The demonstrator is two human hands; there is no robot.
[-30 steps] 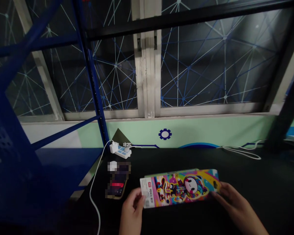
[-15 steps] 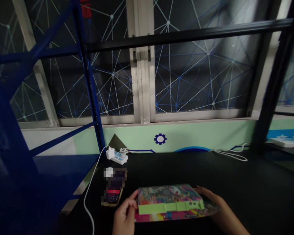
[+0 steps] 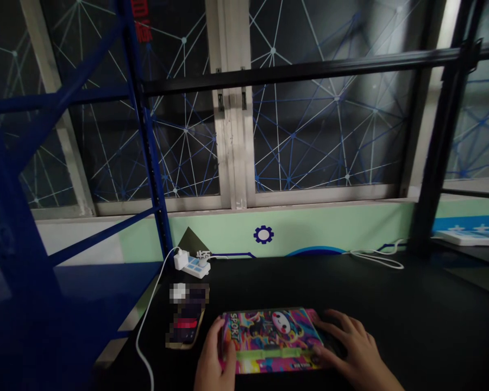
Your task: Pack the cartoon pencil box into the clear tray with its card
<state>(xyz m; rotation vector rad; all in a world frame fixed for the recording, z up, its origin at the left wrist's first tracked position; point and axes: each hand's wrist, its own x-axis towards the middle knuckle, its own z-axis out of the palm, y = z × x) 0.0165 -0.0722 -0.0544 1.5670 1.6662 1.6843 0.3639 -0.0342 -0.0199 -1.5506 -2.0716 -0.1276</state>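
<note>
Left hand [image 3: 214, 355] and right hand [image 3: 356, 345] hold the box [image 3: 264, 329], multicoloured, cartoon-faced, lettered SPORT, green-sided, well short of the desk's [image 3: 301, 279] back edge.

Bare, slim-fingered left hand [image 3: 212, 352], near side; bare, slim-fingered right hand [image 3: 352, 343], near right. Both wrists uncovered, right lower forearm too. Fingernails too blurred to read.

Left hand [image 3: 212, 353]: at box's [image 3: 283, 328] left end, thumb against it.
Right hand [image 3: 352, 345]: at box's right end, thumb and fingers parted.
</note>
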